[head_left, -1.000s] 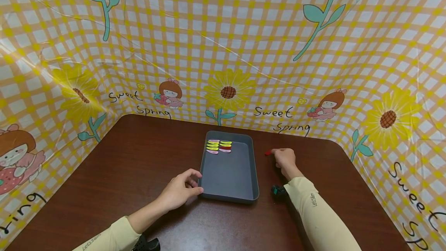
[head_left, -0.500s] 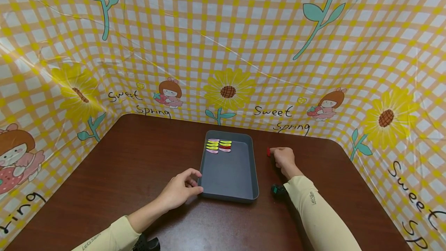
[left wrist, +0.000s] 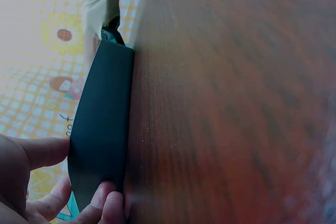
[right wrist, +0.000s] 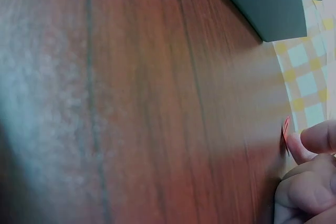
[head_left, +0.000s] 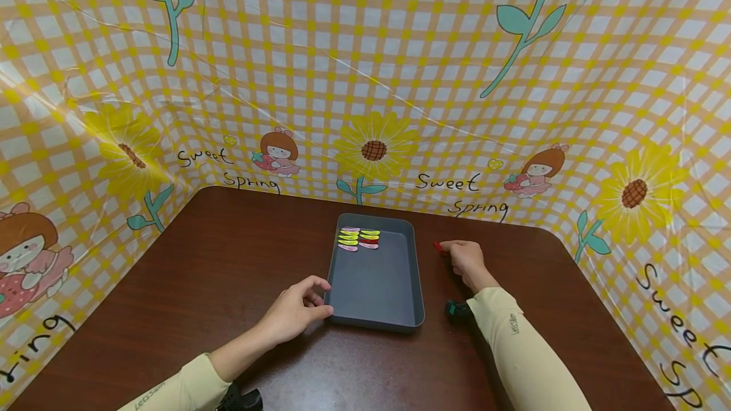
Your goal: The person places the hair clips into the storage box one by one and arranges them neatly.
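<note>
On the dark table right of the tray, my right hand [head_left: 468, 260] pinches a small red hair clip [head_left: 437, 246] at its fingertips. The right wrist view shows this clip [right wrist: 285, 129] low over the wood, its far end sticking out past the fingers. My left hand [head_left: 294, 311] grips the near left corner of a dark grey tray [head_left: 374, 290], thumb and fingers against its rim and outer wall [left wrist: 102, 119]. Inside the tray, two short columns of snap hair clips lie at the far left: several yellow [head_left: 348, 238], some pink [head_left: 348, 248] and a dark red one [head_left: 368, 241].
Black wrist devices sit under both sleeves, one by the right forearm [head_left: 457, 311], another by the left [head_left: 240, 398]. A yellow checked cloth [head_left: 371, 81] with sunflowers walls in the table's back and sides. The tabletop [head_left: 251, 240] is brown wood.
The red hair clip has turned and shifted slightly in my right fingertips, which moved a touch away from me. My left hand and the tray have stayed in place.
</note>
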The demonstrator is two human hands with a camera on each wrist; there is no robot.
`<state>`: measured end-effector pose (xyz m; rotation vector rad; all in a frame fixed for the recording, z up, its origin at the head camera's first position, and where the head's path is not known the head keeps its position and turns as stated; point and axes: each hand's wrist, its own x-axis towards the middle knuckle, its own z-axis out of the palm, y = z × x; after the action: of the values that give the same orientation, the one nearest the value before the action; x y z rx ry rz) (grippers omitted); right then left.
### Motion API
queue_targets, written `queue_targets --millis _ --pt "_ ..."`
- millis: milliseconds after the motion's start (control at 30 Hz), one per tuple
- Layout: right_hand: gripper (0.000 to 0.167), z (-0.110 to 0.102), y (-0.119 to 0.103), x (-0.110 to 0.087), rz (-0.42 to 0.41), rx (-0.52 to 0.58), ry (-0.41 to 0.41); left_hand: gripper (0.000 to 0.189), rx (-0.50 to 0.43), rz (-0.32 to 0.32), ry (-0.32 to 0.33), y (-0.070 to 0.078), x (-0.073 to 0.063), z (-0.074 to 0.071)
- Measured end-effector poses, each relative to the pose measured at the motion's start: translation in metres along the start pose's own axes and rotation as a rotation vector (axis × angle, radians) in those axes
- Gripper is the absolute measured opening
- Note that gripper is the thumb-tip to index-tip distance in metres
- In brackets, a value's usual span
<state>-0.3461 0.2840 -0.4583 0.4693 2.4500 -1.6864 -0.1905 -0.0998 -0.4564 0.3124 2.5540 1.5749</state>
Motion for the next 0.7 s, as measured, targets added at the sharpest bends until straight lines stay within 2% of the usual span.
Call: queue_targets --millis 200,567,700 --pt "0.038 0.0002 0.0034 -0.005 -0.009 0.044 -0.003 0.037 -0.002 -0.001 0.0 -0.0007 0.0001 0.0003" --pt "0.041 0.0009 0.0052 -0.0062 -0.057 -0.042 0.008 0.037 -0.009 -0.008 0.0 0.001 -0.0005 0.0" --pt "0.039 0.0016 0.0055 -0.0054 -0.05 -0.046 0.027 0.037 -0.005 -0.007 -0.001 0.001 -0.0003 0.0"
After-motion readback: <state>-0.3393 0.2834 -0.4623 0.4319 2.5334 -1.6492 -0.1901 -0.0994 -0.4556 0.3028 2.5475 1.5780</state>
